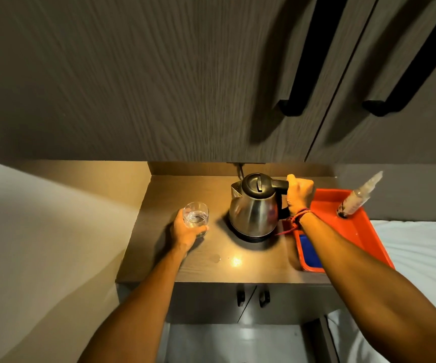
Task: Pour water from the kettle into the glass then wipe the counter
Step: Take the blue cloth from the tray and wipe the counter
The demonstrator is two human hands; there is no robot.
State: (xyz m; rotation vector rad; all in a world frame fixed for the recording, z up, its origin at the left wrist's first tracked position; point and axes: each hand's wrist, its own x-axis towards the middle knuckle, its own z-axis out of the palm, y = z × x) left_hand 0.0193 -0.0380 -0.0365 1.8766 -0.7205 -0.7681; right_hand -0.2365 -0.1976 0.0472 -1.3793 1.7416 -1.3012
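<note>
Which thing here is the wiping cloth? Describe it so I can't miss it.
Start at the red tray on the counter's right end, beside the steel kettle. In the tray's near corner lies a flat blue cloth, partly hidden by the right forearm; it is the only blue thing there.

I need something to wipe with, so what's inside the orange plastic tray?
The orange plastic tray holds an upright clear bottle at its far end and a blue cloth-like item near the front; the right forearm covers the middle.

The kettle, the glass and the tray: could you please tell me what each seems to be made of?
Kettle: polished metal body, likely stainless steel, showing mirror-like reflections; matte black lid and handle, probably plastic.
Glass: clear glass, see-through with water inside.
Tray: smooth red-orange, apparently plastic.
</note>
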